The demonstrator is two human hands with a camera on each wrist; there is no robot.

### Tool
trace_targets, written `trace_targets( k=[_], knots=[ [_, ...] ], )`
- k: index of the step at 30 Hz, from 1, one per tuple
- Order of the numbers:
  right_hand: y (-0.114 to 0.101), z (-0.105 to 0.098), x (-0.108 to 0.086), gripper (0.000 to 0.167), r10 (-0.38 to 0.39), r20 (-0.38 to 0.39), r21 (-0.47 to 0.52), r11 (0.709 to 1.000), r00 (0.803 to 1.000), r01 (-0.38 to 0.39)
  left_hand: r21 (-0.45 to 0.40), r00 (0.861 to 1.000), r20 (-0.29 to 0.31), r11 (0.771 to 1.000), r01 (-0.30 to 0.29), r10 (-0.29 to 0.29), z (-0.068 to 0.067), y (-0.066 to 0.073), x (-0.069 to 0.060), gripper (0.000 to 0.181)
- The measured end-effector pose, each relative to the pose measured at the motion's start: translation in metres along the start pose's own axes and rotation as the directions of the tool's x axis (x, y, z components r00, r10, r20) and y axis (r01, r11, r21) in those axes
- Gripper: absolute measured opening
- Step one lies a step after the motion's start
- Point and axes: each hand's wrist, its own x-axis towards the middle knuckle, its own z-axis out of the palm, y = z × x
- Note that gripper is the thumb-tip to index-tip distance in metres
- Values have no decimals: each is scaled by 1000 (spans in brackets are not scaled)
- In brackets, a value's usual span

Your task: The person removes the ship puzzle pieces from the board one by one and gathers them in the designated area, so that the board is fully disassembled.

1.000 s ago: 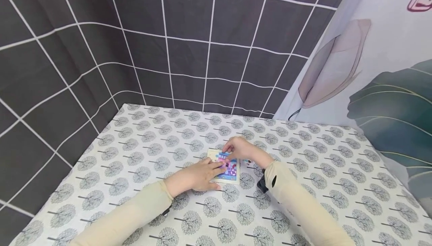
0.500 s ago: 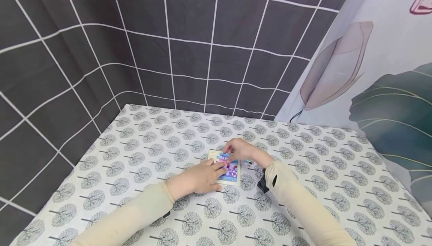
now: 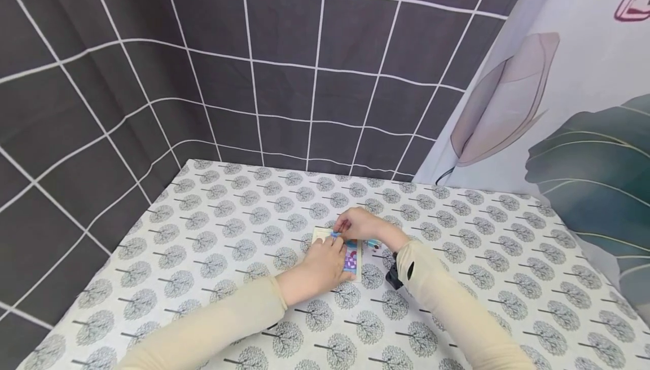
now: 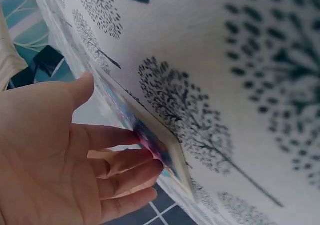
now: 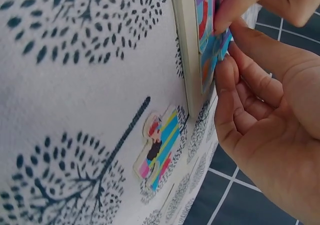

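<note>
Right-hand grip (image 5: 267,92) is pinching a small blue piece (image 3: 334,234) between thumb and fingertips, near the far edge of the puzzle board (image 5: 187,50). Whether the piece is seating or sitting clear of its slot cannot be determined. The left-hand grip (image 3: 325,261) is holding nothing; its loosely bent fingers are touching the printed face, presumably steadying the board.

Handling: the piece is probably light, thin and stiff, with a smooth face likely to slip. Take hold at opposite edges; avoid loading narrow tabs, which may be fragile. For the puzzle board itself, grasp the raised rim.

The board is lying flat on the tree-print tabletop (image 3: 457,280). Near its right edge, a loose striped piece (image 5: 162,146) is lying on the cloth. Beyond, a dark gridded curtain (image 3: 284,88) is hanging.
</note>
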Motion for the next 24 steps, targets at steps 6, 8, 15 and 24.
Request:
trace_targets(
  k=[6, 8, 15, 24],
  knots=[
    [1, 4, 1, 19, -12, -32, -24, 1000, 999, 12, -12, 999, 24, 999, 36, -36, -2, 2, 2, 77],
    [1, 4, 0, 20, -26, -39, -23, 999, 999, 25, -35, 999, 26, 999, 33, -32, 0, 0, 2, 78],
    [1, 3, -6, 32, -75, -34, -65, 995, 997, 73, -304, 997, 59, 952, -24, 44, 7, -17, -2, 72],
    [2, 4, -10, 38, -115, -38, -94, 989, 993, 111, -347, 979, 126, 932, -107, 160, 7, -31, -18, 73]
  ],
)
